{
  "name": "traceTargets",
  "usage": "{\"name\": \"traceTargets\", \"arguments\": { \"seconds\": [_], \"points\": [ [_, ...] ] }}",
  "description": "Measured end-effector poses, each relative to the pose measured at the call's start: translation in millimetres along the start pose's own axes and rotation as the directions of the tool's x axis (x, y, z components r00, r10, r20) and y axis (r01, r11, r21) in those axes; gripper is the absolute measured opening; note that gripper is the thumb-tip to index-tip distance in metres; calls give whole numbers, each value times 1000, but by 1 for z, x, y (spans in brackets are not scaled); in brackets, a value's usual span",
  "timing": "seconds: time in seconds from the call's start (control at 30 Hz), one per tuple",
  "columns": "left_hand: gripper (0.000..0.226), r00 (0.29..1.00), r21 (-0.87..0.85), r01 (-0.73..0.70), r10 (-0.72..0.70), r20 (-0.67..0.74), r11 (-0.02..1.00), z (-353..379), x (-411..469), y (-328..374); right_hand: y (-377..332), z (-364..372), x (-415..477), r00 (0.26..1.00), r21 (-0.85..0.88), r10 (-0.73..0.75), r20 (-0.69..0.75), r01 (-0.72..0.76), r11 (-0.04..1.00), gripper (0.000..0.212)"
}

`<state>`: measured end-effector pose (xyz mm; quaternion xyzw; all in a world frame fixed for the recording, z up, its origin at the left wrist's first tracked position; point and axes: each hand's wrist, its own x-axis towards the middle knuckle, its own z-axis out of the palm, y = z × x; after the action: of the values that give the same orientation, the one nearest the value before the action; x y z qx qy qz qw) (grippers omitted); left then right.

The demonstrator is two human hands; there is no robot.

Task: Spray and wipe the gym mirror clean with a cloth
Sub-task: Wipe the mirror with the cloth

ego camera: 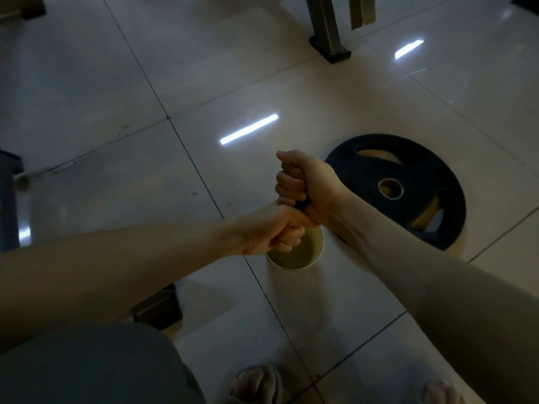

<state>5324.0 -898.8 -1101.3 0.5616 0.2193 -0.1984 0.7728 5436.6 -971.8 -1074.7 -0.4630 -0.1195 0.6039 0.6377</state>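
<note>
Both hands are fisted right above the cup point(320, 246), which stands on the tiled floor point(116, 83). R hand point(306, 185) is the higher one, fingers curled tight round a small dark wad, prob. the cloth point(302, 205); too dim to be sure. L hand point(271, 233) is just under it, over the cup's left rim, fingers curled on the wad's lower end. The hands touch. A black weight plate point(408, 182) lies flat just right of the cup. A metal frame leg point(328, 30) stands well beyond the cup. A slippered foot point(256, 383) is on the cup's near side.
</note>
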Motion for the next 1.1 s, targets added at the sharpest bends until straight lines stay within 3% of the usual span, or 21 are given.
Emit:
{"name": "traceTargets", "arguments": {
  "seconds": [0.2,0.63,0.73,0.93,1.1],
  "points": [
    [37,998,-33,43,-41,38,999,-6,1,3,-1,-2,9,999,37,29,37,-30,999,60],
    [34,994,-139,-5,20,103,990,-2,-1,-3,-4,0,10,988,26,54,146,-59,998,65],
    [27,993,-139,4,12,114,990,-2,-1,-7,-2,0,6,989,22,59,133,-63,998,65],
    [41,992,-130,26,-10,123,991,0,-1,-10,2,-1,0,989,35,20,148,-25,999,64],
    [41,997,-58,16,-12,75,998,-7,3,2,-4,1,3,997,17,-23,70,21,1000,63]
  ]
}}
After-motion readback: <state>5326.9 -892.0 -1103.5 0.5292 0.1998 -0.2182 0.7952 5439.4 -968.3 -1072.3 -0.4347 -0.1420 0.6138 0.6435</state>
